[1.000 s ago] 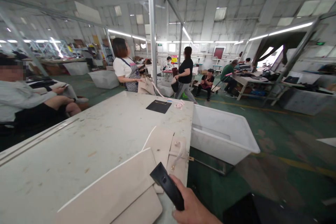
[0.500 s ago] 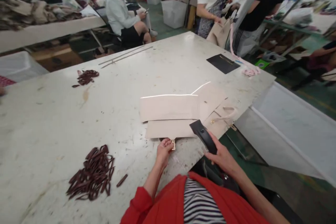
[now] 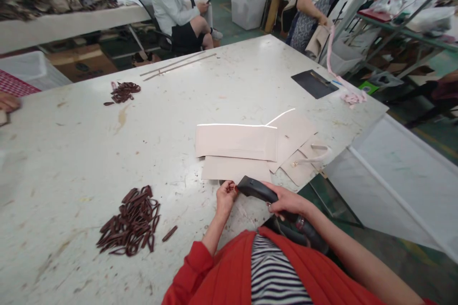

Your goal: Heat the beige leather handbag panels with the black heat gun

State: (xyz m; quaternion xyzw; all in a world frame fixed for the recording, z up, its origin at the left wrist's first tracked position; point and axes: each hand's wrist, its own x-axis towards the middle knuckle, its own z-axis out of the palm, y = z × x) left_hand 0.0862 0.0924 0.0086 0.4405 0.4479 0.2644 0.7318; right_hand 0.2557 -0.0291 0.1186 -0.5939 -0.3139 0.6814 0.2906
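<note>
Black handheld tool (image 3: 258, 191) sits at the near edge of the worktable (image 3: 179, 86), its head tilted toward the left hand and just in front of the stacked beige panels. Largest surface: the white, scuffed worktable, bearing all items. Beige panels (image 3: 236, 142) lie flat and overlapping near the table's right side, one with a pale strap loop (image 3: 315, 155). Right hand (image 3: 286, 201) is wrapped around the tool's grip, fingers closed on it. Left hand (image 3: 225, 196) rests on the table beside the tool's head, fingertips drawn together; whether they pinch anything cannot be told. A heap of dark brown leather loops (image 3: 130, 221) lies well to the left, a smaller heap (image 3: 123, 92) farther back.
</note>
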